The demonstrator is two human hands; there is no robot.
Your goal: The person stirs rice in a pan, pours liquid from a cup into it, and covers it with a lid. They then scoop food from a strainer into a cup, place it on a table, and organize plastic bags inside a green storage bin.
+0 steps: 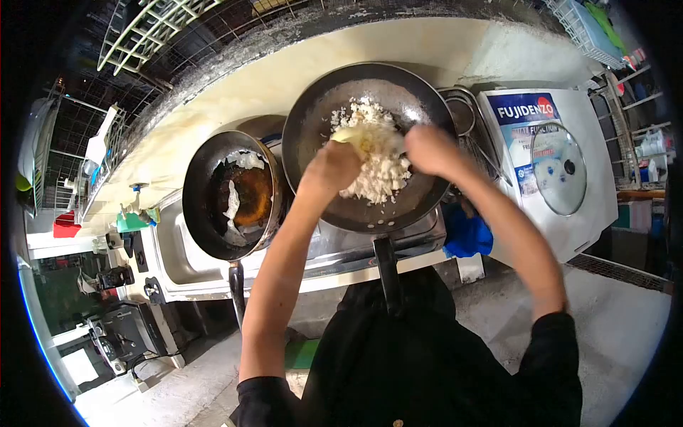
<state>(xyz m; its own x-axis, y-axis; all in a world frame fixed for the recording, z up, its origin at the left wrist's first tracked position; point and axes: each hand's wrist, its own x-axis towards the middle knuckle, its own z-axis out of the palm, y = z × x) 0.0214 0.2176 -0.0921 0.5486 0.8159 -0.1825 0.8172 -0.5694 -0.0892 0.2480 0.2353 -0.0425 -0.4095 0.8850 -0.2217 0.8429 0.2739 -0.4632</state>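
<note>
A large dark wok (320,206) holds white rice (380,178), partly in clumps, with loose grains around it. My left hand (333,169) is closed over the left part of the rice, at a pale yellow rounded thing (348,135) whose kind I cannot make out. On the right side of the wok, my right hand (432,151) is curled closed and blurred by motion. Whatever it holds is hidden. A pale smear lies between both hands, above the rice. The wok's black handle (388,274) points toward my body.
Left of the wok stands a second pan (203,224) with brown oily residue and whitish scraps. Beyond it is a steel sink (174,249). At right, a glass lid (558,171) rests on a white appliance (590,206). A blue cloth (469,231) hangs by the counter edge.
</note>
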